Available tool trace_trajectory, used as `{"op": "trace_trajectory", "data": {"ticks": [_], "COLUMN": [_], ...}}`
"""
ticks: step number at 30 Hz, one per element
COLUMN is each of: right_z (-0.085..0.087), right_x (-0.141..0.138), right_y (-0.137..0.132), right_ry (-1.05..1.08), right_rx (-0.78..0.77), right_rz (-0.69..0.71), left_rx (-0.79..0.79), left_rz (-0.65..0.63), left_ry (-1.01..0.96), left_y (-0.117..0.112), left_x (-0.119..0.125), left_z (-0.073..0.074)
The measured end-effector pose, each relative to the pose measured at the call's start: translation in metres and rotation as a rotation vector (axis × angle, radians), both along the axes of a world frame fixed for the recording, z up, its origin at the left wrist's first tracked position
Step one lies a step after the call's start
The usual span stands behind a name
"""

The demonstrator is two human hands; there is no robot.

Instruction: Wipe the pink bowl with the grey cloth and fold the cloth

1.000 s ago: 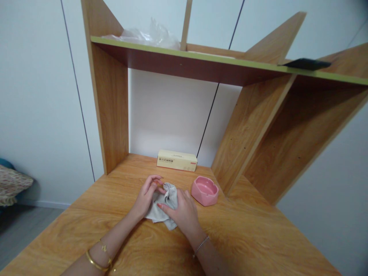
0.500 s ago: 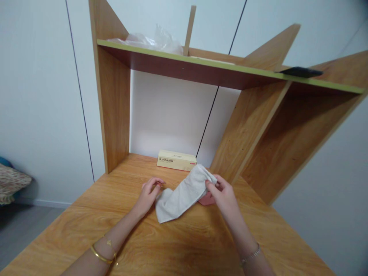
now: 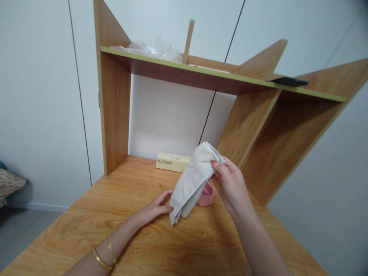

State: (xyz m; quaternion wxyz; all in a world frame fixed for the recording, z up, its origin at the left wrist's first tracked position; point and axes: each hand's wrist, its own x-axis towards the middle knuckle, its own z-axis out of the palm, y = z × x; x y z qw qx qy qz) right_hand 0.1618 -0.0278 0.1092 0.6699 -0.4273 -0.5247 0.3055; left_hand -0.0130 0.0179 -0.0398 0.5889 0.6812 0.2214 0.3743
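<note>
A folded light-grey cloth [image 3: 194, 180] hangs at a slant above the wooden desk. My right hand [image 3: 231, 182] pinches its upper right corner between thumb and fingers. By the cloth's lower left edge, my left hand [image 3: 156, 209] has its thumb and fingers apart; whether the fingertips touch the fabric is hard to tell. Partly hidden behind the cloth stands a small pink dish [image 3: 206, 197] with angular sides and a notched rim. Gold bracelets circle my left wrist.
A cream box [image 3: 169, 163] with printed writing lies at the back of the desk [image 3: 138, 245]. Above runs a wooden shelf [image 3: 184, 74] carrying a clear plastic bag [image 3: 155, 50] and a flat black object [image 3: 289, 81]. Upright panels stand at both sides.
My right hand has raised the cloth's upper end, so it hangs more steeply and farther right. More of the pink dish shows. My left hand has shifted right and slightly lower.
</note>
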Motion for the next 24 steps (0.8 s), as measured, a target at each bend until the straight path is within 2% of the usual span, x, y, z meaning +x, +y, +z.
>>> {"op": "trace_trajectory", "data": {"ticks": [2, 3, 5, 8, 12, 14, 16, 18, 20, 24], "right_z": [0.0, -0.003, -0.013, -0.041, -0.086, -0.105, -0.12, -0.128, -0.13, -0.12], "right_x": [0.004, 0.009, 0.022, 0.047, 0.078, 0.09, 0.101, 0.107, 0.109, 0.085], "right_y": [0.0, 0.0, -0.001, -0.004, -0.014, -0.018, -0.022, -0.023, -0.024, -0.023], "right_ry": [0.079, 0.112, 0.153, 0.131, -0.005, -0.07, -0.172, -0.315, -0.451, -0.651], "right_rx": [0.003, -0.01, -0.06, -0.165, -0.35, -0.428, -0.433, -0.381, -0.322, -0.293], "right_rz": [-0.037, -0.06, -0.113, -0.214, -0.337, -0.357, -0.401, -0.474, -0.535, -0.536], "left_rx": [-0.142, -0.181, -0.194, -0.152, -0.076, 0.016, 0.188, 0.386, 0.513, 0.545], "left_rz": [-0.109, -0.122, -0.069, 0.049, 0.102, 0.115, 0.171, 0.259, 0.337, 0.474], "left_ry": [-0.073, -0.095, -0.107, -0.06, 0.036, 0.146, 0.336, 0.521, 0.618, 0.646], "left_y": [0.001, 0.002, 0.005, 0.01, 0.011, 0.01, 0.008, 0.006, 0.006, 0.01], "left_x": [0.0, 0.0, -0.004, -0.01, -0.014, -0.013, -0.012, -0.01, -0.009, -0.01], "left_z": [0.002, 0.002, 0.003, 0.004, 0.007, 0.007, 0.005, 0.004, 0.003, 0.002]}}
